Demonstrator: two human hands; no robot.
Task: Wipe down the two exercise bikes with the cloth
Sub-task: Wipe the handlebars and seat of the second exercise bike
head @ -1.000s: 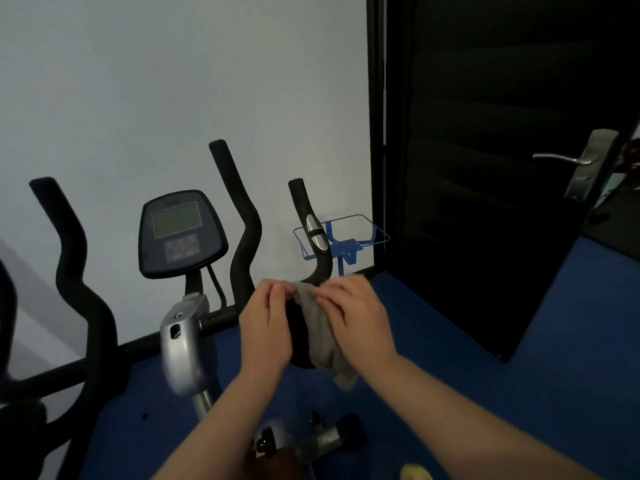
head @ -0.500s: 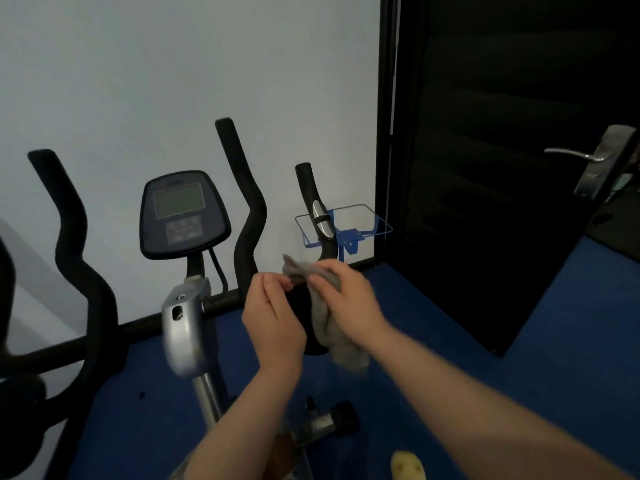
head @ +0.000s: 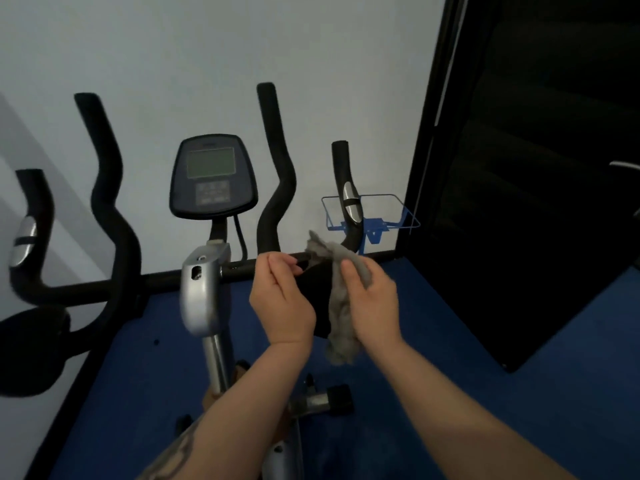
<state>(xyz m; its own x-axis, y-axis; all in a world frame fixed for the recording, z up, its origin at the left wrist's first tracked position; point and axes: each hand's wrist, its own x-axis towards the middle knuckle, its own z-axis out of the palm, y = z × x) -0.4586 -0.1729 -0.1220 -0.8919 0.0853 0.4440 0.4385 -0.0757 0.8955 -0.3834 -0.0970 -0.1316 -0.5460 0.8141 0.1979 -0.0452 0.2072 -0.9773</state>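
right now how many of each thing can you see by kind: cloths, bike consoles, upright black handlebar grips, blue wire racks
cloths: 1, the grey cloth, gripped by the right hand, the left hand beside it
bike consoles: 1
upright black handlebar grips: 4
blue wire racks: 1
total: 7

a single head-worn view looks forward and down, close over the exercise bike (head: 207,289) handlebars, facing the wall (head: 173,46).
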